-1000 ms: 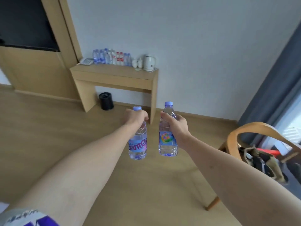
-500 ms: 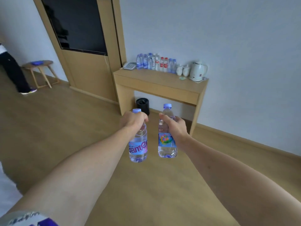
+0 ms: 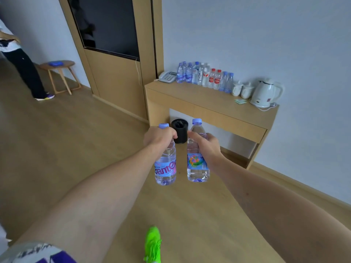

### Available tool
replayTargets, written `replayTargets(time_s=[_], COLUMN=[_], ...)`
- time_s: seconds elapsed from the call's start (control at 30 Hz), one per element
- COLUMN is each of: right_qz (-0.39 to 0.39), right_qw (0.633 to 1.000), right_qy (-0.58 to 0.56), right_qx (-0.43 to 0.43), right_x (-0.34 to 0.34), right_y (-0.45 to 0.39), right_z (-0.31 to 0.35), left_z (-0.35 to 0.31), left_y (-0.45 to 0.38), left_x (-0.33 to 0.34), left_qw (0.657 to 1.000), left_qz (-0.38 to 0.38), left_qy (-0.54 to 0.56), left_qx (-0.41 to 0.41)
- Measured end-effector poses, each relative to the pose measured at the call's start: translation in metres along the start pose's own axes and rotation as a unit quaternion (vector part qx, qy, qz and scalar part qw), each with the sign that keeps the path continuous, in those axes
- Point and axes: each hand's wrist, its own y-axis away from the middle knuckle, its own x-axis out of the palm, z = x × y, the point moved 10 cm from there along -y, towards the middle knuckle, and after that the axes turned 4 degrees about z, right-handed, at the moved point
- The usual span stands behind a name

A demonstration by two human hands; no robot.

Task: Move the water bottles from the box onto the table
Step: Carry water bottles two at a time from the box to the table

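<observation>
Left hand [image 3: 158,136] curled round the neck of a purple-labelled bottle [image 3: 165,164]; right hand [image 3: 206,147] gripping a colourful-labelled bottle [image 3: 197,162], both upright, just apart, over bare floor [image 3: 57,149]. At 1 o'clock, worktop [image 3: 214,103]: bottle row [image 3: 205,76] against the wall, front edge bare. Black bin [image 3: 180,130] underneath at 12 o'clock.

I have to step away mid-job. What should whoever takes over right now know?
Left hand grips one water bottle near its neck; right hand grips a second bottle. Both bottles are upright, in the air above the floor, short of the table.
Done: a row of bottles already stands on the table.
Left: set these two down there. The box is out of view.
</observation>
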Motion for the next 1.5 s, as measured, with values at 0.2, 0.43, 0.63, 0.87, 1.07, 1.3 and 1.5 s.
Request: replayTargets(time_s=[0.2, 0.43, 0.63, 0.87, 1.07, 1.3, 1.5], right_qz=[-0.016, -0.057, -0.082, -0.088, -0.075, -0.066, -0.065], right_qw=[1.000, 0.998, 0.995, 0.995, 0.996, 0.997, 0.997], right_qy=[-0.019, -0.030, -0.049, -0.055, -0.056, -0.047, -0.030], right_qx=[-0.008, -0.028, -0.011, -0.007, -0.011, -0.006, 0.006], right_x=[0.040, 0.059, 0.059, 0.043, 0.019, -0.009, -0.019], right_y=[-0.118, -0.236, -0.317, -0.443, -0.577, -0.704, -0.779], right_z=[0.027, 0.079, 0.077, 0.079, 0.103, 0.144, 0.140], left_z=[-0.039, -0.121, -0.132, -0.163, -0.215, -0.287, -0.298], left_y=[-0.133, -0.265, -0.349, -0.468, -0.579, -0.694, -0.775], left_x=[-0.003, -0.002, 0.031, 0.071, 0.124, 0.170, 0.215], left_qw=[1.000, 0.999, 0.997, 0.996, 0.997, 0.997, 0.994], left_qz=[0.010, 0.037, 0.067, 0.073, 0.065, 0.062, 0.088], left_qy=[0.005, -0.012, -0.041, -0.040, -0.032, -0.011, -0.031], left_qx=[0.006, 0.026, 0.023, 0.020, 0.035, 0.051, 0.052])
